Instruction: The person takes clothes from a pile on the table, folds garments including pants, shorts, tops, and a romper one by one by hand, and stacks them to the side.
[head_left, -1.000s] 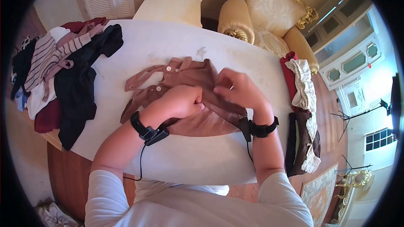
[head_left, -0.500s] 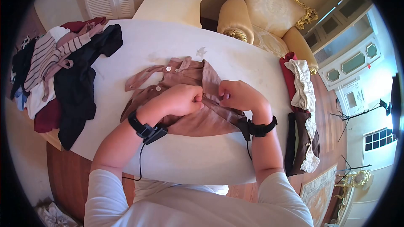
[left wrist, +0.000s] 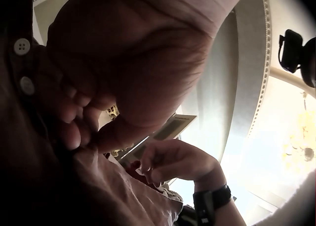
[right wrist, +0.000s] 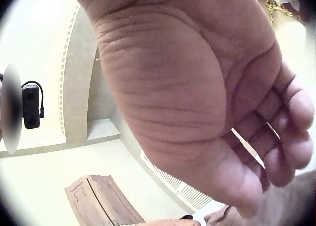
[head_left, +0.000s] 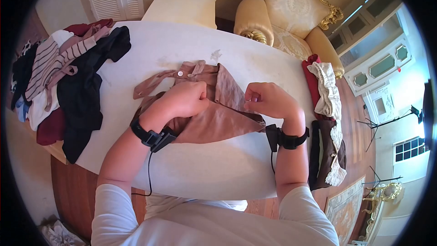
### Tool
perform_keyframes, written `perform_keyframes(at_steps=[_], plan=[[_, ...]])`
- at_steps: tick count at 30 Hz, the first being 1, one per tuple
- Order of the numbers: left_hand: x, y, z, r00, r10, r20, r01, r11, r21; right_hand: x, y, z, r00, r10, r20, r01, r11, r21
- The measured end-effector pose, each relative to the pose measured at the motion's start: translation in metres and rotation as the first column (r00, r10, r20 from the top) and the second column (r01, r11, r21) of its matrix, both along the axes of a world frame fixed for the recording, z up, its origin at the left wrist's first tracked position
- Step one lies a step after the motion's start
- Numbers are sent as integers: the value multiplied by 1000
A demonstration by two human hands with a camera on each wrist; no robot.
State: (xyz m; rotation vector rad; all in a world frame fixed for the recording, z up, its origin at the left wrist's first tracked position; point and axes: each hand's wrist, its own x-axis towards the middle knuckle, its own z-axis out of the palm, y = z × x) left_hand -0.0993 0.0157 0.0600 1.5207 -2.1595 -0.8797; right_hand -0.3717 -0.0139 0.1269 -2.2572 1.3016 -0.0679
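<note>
A dusty-brown garment with white buttons (head_left: pixel 223 125) lies partly folded on the pale table (head_left: pixel 214 168), with a narrow strip of its cloth reaching out to the left. My left hand (head_left: pixel 186 100) is over its middle, and in the left wrist view thumb and fingers pinch a bit of the brown cloth (left wrist: pixel 111 186). Two of the buttons (left wrist: pixel 21 46) show beside those fingers. Above the garment's right side is my right hand (head_left: pixel 273 100), fingers loosely bent. In the right wrist view nothing shows between the fingers (right wrist: pixel 279 164).
A heap of clothes (head_left: pixel 59 77), striped, black, white and dark red, covers the table's left end. Folded garments (head_left: pixel 325 91) lie along the right edge. Beyond the table stand a cream-covered block (head_left: pixel 182 11) and a gilded armchair (head_left: pixel 291 13). Cables hang from both wrist cameras.
My left hand has shifted a little left and away from me. The right hand came down to the cloth, then moved right, so the gap between the hands is wider.
</note>
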Motion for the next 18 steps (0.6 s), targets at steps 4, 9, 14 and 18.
perform_keyframes(at_steps=[4,9,14,18], plan=[[-1,1,-5,1000,12,24,-11,998,-62,2,1,-2,999,36,8,-36,994,105],[3,-4,-9,1000,6,-8,-7,999,-51,7,5,-1,995,95,-31,-89,984,156],[9,-9,-9,999,42,16,-41,999,-31,8,6,-6,988,138,-74,-126,981,147],[10,-11,-9,998,45,44,-44,999,-13,2,-1,-18,983,164,-78,-154,981,120]])
